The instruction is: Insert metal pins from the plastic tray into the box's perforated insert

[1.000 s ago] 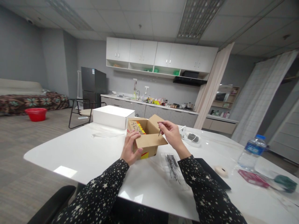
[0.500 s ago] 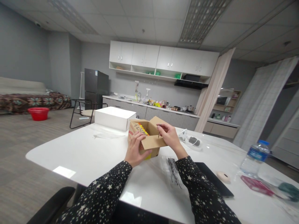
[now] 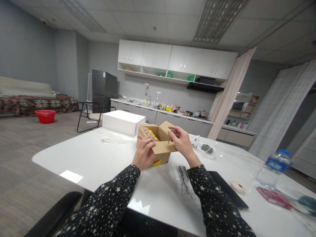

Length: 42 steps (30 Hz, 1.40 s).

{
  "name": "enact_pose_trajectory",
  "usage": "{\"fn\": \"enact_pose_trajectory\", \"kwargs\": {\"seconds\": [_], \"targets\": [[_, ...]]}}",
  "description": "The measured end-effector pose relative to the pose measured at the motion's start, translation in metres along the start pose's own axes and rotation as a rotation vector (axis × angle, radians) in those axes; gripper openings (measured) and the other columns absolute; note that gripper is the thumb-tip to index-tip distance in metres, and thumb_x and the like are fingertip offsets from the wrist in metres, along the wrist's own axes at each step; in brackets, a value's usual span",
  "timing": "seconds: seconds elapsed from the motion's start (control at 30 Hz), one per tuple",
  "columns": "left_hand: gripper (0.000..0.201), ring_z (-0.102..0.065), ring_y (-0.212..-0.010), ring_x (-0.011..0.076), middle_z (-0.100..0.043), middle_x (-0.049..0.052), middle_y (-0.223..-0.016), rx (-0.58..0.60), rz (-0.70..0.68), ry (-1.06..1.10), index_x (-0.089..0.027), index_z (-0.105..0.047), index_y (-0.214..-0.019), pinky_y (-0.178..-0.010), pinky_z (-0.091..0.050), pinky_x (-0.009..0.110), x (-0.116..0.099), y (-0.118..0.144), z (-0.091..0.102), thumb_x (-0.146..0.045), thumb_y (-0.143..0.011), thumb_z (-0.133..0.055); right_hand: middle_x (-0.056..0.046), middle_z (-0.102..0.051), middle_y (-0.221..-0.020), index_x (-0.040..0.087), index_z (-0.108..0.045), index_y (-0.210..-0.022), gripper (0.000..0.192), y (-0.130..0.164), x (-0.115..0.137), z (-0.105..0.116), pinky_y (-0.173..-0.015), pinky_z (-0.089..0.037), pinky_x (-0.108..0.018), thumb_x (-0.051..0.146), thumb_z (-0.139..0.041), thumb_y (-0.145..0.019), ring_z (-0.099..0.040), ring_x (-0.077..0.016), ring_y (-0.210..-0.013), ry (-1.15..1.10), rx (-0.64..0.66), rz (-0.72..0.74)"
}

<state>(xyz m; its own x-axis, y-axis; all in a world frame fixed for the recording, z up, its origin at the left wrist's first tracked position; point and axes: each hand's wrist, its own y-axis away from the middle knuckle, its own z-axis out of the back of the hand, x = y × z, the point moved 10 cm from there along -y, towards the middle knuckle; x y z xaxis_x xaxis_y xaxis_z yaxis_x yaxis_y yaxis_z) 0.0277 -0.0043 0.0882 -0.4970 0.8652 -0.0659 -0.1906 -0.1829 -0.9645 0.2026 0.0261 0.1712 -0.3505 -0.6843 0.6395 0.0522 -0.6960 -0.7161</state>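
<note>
Inside cardboard box (image 3: 158, 144): studded sheet (image 3: 148, 133); right hand (image 3: 182, 142) pinches nail (image 3: 169, 136).

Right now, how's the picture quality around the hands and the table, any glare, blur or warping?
Head view: the hands and cardboard box are fairly sharp; the white table throws back bright glare patches near its front edge; the water bottle and the things at the right edge look smeared; the wide lens bends the ceiling lines and stretches the corners.

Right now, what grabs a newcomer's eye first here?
The open cardboard box mid-table: the left hand grips its near side, while the right hand pinches a thin nail above the opening. More nails lie beside the right sleeve, and a water bottle stands far right.
</note>
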Motion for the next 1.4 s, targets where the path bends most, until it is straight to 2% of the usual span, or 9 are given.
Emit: {"fn": "enact_pose_trajectory", "kwargs": {"seconds": [0.2, 0.4, 0.67, 1.0, 1.4], "targets": [[0.028, -0.042, -0.144, 0.0301, -0.057, 0.014, -0.135, -0.056, -0.02, 0.075, -0.023, -0.047, -0.125, -0.115, -0.036, 0.062, -0.001, 0.004, 0.002, -0.028, -0.098, -0.048, -0.003, -0.065, -0.074, 0.014, -0.068, -0.111, 0.042, 0.002, 0.0, -0.012, -0.059, -0.051, -0.028, 0.05, -0.062, -0.089, -0.06, -0.0147, -0.06, -0.085, 0.053, -0.013], [0.025, -0.038, -0.147, 0.0312, -0.055, 0.017, -0.139, -0.065, -0.027, 0.127, -0.021, -0.045, -0.124, -0.113, -0.038, 0.064, -0.001, 0.006, 0.001, -0.03, -0.1, -0.045, -0.003, -0.067, -0.076, 0.015, -0.067, -0.111, 0.043, 0.003, 0.008, -0.017, -0.06, -0.055, -0.029, 0.053, -0.06, -0.091, -0.062, -0.014, -0.06, -0.12, 0.055, 0.007], [0.028, -0.038, -0.148, 0.0318, -0.052, 0.018, -0.144, -0.083, -0.012, 0.154, -0.022, -0.044, -0.127, -0.114, -0.038, 0.065, 0.003, 0.009, 0.001, -0.03, -0.1, -0.048, -0.003, -0.067, -0.083, 0.016, -0.065, -0.119, 0.045, 0.006, 0.009, -0.037, -0.065, -0.056, -0.029, 0.053, -0.057, -0.094, -0.065, -0.0133, -0.064, -0.193, 0.135, 0.006], [0.026, -0.038, -0.148, 0.0317, -0.051, 0.017, -0.145, -0.082, 0.001, 0.129, -0.023, -0.045, -0.125, -0.114, -0.037, 0.065, 0.0, 0.009, -0.001, -0.031, -0.101, -0.048, -0.002, -0.066, -0.081, 0.018, -0.064, -0.124, 0.039, 0.005, 0.02, -0.05, -0.067, -0.054, -0.028, 0.046, -0.052, -0.099, -0.063, -0.0133, -0.065, -0.166, 0.213, 0.067], [0.027, -0.039, -0.148, 0.0311, -0.049, 0.018, -0.148, -0.094, 0.006, 0.13, -0.023, -0.045, -0.126, -0.115, -0.037, 0.064, -0.001, 0.009, 0.0, -0.032, -0.101, -0.048, -0.001, -0.065, -0.081, 0.02, -0.065, -0.12, 0.033, 0.003, 0.025, -0.058, -0.064, -0.053, -0.027, 0.042, -0.049, -0.1, -0.061, -0.0126, -0.063, -0.148, 0.222, 0.084]]}}
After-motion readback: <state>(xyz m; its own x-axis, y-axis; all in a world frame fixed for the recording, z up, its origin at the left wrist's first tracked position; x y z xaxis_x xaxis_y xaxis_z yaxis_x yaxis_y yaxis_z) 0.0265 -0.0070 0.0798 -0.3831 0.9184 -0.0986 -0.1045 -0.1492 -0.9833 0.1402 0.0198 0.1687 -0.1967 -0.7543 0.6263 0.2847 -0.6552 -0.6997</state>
